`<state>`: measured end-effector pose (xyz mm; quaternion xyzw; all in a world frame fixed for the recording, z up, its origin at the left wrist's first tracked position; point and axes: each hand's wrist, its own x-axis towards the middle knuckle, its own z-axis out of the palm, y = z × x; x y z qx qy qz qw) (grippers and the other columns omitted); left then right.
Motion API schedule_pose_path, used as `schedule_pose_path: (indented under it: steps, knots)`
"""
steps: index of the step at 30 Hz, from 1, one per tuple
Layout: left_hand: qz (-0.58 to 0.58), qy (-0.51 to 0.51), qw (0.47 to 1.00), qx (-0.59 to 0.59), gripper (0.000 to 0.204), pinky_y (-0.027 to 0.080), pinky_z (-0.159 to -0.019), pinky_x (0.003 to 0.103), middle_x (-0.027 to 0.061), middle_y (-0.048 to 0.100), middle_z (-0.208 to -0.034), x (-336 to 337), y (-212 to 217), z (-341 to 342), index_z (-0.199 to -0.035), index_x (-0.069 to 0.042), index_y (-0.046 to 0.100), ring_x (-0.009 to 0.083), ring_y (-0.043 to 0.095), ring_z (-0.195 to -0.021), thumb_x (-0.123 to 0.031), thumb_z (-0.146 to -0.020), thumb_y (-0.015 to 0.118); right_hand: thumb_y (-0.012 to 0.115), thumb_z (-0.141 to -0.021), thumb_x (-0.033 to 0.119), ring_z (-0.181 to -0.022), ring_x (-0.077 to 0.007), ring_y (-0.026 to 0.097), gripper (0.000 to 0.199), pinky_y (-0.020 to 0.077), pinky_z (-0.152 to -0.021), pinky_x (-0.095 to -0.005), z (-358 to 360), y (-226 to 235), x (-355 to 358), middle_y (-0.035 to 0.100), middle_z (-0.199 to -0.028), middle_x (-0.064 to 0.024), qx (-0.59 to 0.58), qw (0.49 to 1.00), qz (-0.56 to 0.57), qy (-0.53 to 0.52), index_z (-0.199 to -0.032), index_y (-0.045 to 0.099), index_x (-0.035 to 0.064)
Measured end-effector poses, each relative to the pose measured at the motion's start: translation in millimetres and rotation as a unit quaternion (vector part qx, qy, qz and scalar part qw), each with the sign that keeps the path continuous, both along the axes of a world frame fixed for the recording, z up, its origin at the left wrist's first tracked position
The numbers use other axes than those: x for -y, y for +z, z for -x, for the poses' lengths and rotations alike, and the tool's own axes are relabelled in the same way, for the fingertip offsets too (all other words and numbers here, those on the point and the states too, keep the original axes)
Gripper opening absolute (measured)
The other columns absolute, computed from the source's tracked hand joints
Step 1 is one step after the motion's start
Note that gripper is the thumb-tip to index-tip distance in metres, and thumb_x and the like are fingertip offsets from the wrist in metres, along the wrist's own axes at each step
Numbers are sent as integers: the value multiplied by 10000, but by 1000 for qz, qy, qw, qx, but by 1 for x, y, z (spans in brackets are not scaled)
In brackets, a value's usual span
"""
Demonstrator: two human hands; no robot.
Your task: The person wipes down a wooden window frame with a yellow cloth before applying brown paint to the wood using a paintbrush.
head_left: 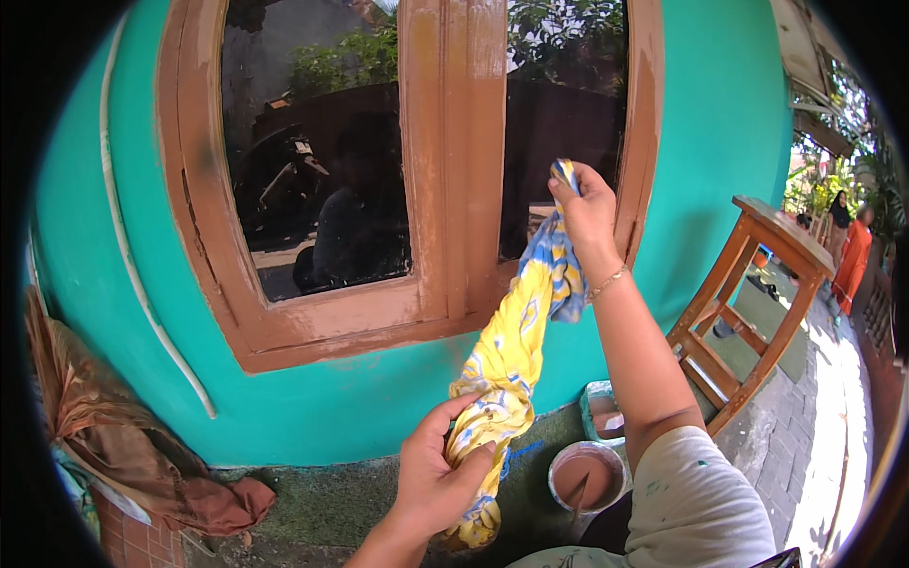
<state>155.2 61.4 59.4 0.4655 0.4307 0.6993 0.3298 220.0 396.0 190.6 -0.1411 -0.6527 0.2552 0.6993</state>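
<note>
A yellow, blue and white patterned cloth [511,331] is stretched between my two hands, bunched and hanging at a slant. My right hand [587,213], raised in front of the right window pane, pinches its upper end. Lower and to the left, my left hand [440,473] is closed around the cloth's gathered lower part, with a loose end hanging beneath. Behind the cloth stands a brown-painted window frame [426,308] with patchy paint, set in a turquoise wall [331,417].
Below my right arm sit a bucket of brown paint [582,478] with a stick in it and a small tub [603,415]. A wooden stool [757,312] stands at the right. Brown fabric [123,426] lies heaped at the left. Two people [852,256] are far off along the paved path.
</note>
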Motion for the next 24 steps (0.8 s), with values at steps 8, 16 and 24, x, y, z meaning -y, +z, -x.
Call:
schedule_pose_path:
  steps: [8, 16, 24]
  knots:
    - [-16, 2, 1000, -15, 485, 514, -914, 288, 147, 649, -1197, -12, 0, 0, -1335, 72, 493, 149, 630, -1072, 36, -878, 651, 599, -897, 57, -880, -344, 628, 318, 516, -776, -432, 29, 10, 9, 585, -951, -139, 201, 934, -189, -228, -1190, 701, 128]
    - [14, -23, 1000, -3, 487, 515, -907, 286, 143, 652, -1189, -16, -6, 1, -1335, 72, 494, 143, 632, -1057, 31, -878, 656, 559, -819, 2, -944, -367, 590, 524, 533, -794, -457, -14, -76, 14, 495, -1016, -179, 446, 810, -242, -293, -1334, 601, 85]
    - [18, -62, 998, -28, 483, 512, -907, 284, 136, 655, -1177, -35, 19, -25, -1335, 85, 488, 136, 629, -1044, 34, -885, 654, 501, -864, 7, -1009, -365, 570, 560, 511, -871, -453, -52, -5, -46, 493, -1074, -192, 357, 787, -158, -478, -1418, 511, 86]
